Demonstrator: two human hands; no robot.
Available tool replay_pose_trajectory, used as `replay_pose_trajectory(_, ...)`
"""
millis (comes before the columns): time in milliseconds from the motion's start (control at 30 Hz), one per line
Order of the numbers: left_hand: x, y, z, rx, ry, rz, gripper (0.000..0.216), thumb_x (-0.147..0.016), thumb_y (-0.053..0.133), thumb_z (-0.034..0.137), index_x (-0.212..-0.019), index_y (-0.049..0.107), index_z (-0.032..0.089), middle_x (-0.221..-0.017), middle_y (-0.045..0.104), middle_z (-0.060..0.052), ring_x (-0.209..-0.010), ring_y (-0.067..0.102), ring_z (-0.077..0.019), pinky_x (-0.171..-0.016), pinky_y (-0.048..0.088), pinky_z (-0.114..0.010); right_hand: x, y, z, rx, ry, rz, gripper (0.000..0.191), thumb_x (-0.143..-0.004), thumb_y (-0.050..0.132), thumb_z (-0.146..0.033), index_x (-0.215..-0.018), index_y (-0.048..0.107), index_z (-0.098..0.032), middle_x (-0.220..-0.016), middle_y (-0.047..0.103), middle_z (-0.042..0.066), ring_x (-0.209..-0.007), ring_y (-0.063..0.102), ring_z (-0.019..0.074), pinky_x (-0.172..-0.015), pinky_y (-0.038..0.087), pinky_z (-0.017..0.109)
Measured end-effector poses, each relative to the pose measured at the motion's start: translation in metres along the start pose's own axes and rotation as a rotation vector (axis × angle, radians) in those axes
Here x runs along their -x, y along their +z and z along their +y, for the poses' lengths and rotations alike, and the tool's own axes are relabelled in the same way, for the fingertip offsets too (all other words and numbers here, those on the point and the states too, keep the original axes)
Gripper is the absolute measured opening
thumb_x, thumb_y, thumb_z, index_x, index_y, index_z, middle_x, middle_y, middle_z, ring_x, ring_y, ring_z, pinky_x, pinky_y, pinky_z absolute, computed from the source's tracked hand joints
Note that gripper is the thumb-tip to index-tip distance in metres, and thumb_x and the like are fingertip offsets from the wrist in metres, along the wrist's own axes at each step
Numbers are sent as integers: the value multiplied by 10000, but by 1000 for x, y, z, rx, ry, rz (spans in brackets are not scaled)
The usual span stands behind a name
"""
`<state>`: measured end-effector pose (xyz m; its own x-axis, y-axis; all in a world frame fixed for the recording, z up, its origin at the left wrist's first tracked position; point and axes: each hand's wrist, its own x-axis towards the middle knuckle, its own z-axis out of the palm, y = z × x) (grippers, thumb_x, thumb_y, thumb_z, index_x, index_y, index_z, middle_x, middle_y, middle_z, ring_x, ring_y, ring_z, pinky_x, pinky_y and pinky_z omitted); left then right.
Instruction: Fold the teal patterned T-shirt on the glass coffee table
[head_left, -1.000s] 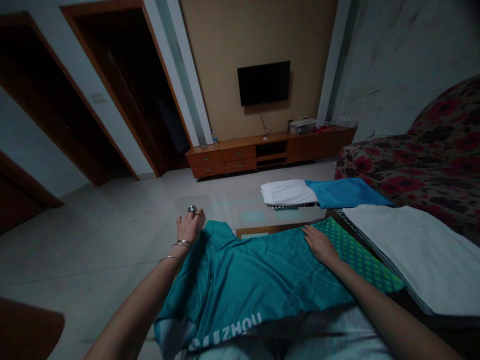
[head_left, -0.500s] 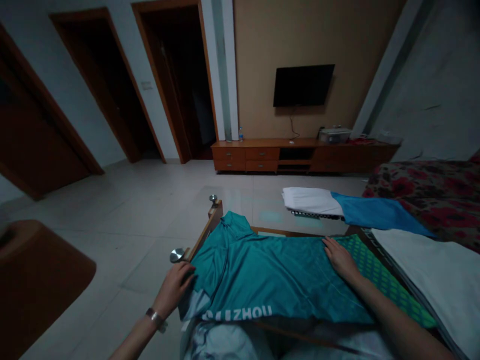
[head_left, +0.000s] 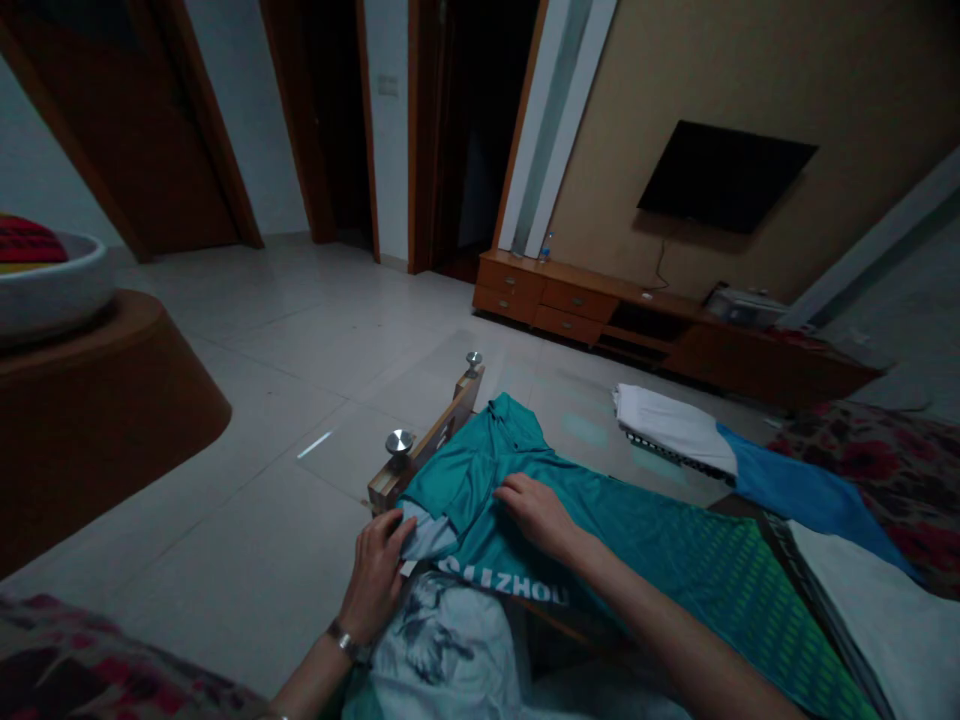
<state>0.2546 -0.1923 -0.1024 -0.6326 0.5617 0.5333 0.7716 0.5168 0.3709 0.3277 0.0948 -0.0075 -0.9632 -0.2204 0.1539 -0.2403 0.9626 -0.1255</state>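
A teal jersey (head_left: 600, 505) with white lettering and a green patterned lower part lies spread out before me, its collar pointing away. At its near left corner, the fingers of my left hand (head_left: 379, 565) are closed on the edge of the grey-white sleeve end. My right hand (head_left: 536, 510) is over the upper chest of the jersey, its fingers bent and held together. Its fingertips are partly hidden, so whether they pinch cloth cannot be made out. Beneath the near edge shows my light printed shirt (head_left: 442, 640).
A glass table with a wooden bar (head_left: 442, 430) and metal discs (head_left: 399, 442) carries the jersey. White folded cloth (head_left: 671, 425), blue cloth (head_left: 810, 500) and pale cloth (head_left: 877, 580) lie right. A brown stand (head_left: 112, 430) holds a white bowl (head_left: 64, 290). Beyond stands a TV cabinet (head_left: 570, 300).
My right hand has moved left from the jersey's lower part to its upper chest, and its fingers have curled. My left hand has taken the sleeve end. The view has turned left.
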Motion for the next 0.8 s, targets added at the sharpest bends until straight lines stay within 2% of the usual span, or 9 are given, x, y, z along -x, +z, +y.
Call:
replay_pose_trajectory(67, -4, 4, 4, 73, -20, 20, 430, -739, 508, 89, -1153, 561, 188, -1234, 487, -129, -1160, 429, -278, -950, 391, -456, -21, 5, -23, 56, -94, -41, 176, -880, 504, -165, -1022, 602, -198, -1023, 596, 73, -954, 502, 184, -787, 386, 294)
replay_pose_trajectory(167, -8, 0, 3, 208, -75, 54, 251, -791, 497, 146, -997, 626, 209, -1134, 564, -91, -1122, 461, -260, -939, 382, -444, -45, 9, -36, 99, -150, -92, 105, -883, 508, -190, -906, 610, -182, -949, 602, 70, -949, 485, 195, -795, 360, 318)
replay_pose_trajectory(267, -8, -11, -3, 370, -186, 101, 230, -852, 432, 170, -935, 639, 223, -1048, 601, -61, -1073, 495, -222, -946, 376, -419, -68, 11, -36, 43, -114, -120, 76, -854, 538, -177, -878, 610, -175, -882, 622, 53, -920, 501, 188, -778, 352, 303)
replay_pose_trajectory(400, -7, -25, -10, 569, -403, 170, 199, -859, 458, 283, -896, 642, 216, -1012, 587, -60, -1029, 518, -215, -930, 397, -392, -101, 16, -33, -133, -96, -118, 112, -851, 532, -164, -922, 617, -181, -903, 651, 39, -878, 537, 161, -753, 364, 261)
replay_pose_trajectory(567, -1, -18, -13, 733, -709, 202, 198, -784, 486, 320, -837, 626, 191, -935, 576, -57, -946, 553, -219, -854, 452, -367, -134, 29, -33, -261, -52, -127, 123, -870, 534, -211, -943, 627, -179, -905, 665, 50, -846, 573, 153, -720, 378, 236)
replay_pose_trajectory(633, 5, -14, -13, 746, -783, 192, 181, -732, 506, 293, -828, 615, 185, -921, 577, -52, -922, 562, -219, -831, 469, -365, -142, 35, -31, -274, 2, -121, 124, -869, 540, -215, -941, 633, -178, -904, 672, 51, -818, 585, 152, -700, 379, 233)
replay_pose_trajectory(700, 10, -13, -12, 709, -780, 190, 216, -703, 519, 266, -885, 606, 189, -963, 567, -54, -943, 556, -223, -822, 482, -370, -146, 38, -30, -292, 51, -114, 126, -864, 550, -219, -944, 639, -176, -899, 679, 48, -791, 592, 149, -684, 381, 230)
replay_pose_trajectory(800, 14, -19, -5, 550, -639, 200, 308, -757, 532, 266, -1057, 564, 208, -1090, 521, -71, -1053, 504, -235, -892, 458, -414, -148, 41, -30, -355, 56, -135, 165, -868, 559, -260, -974, 653, -175, -899, 687, 48, -786, 603, 151, -686, 395, 231)
